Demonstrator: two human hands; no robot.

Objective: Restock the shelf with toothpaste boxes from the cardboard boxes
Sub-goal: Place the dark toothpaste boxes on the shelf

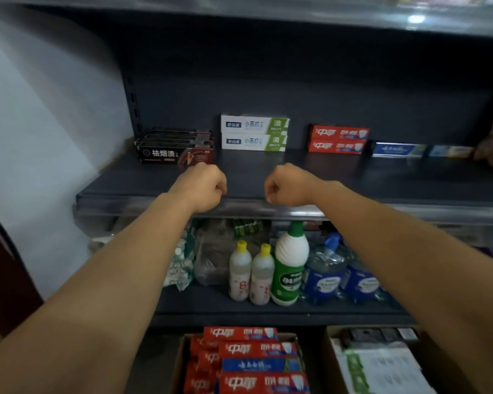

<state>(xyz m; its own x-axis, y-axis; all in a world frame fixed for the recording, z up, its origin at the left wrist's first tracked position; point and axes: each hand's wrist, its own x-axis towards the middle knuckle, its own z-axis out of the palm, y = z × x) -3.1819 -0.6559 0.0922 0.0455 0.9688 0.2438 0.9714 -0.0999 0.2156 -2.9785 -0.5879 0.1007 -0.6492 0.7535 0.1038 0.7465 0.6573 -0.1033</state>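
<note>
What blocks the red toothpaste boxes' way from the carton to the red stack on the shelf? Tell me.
Nothing visible: the red boxes lie uncovered in the open carton, and the shelf before the red stack is bare.

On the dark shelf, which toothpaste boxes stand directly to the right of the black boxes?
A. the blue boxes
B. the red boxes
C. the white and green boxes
C: the white and green boxes, two stacked, sit right beside the black boxes; the red boxes come further right.
</note>
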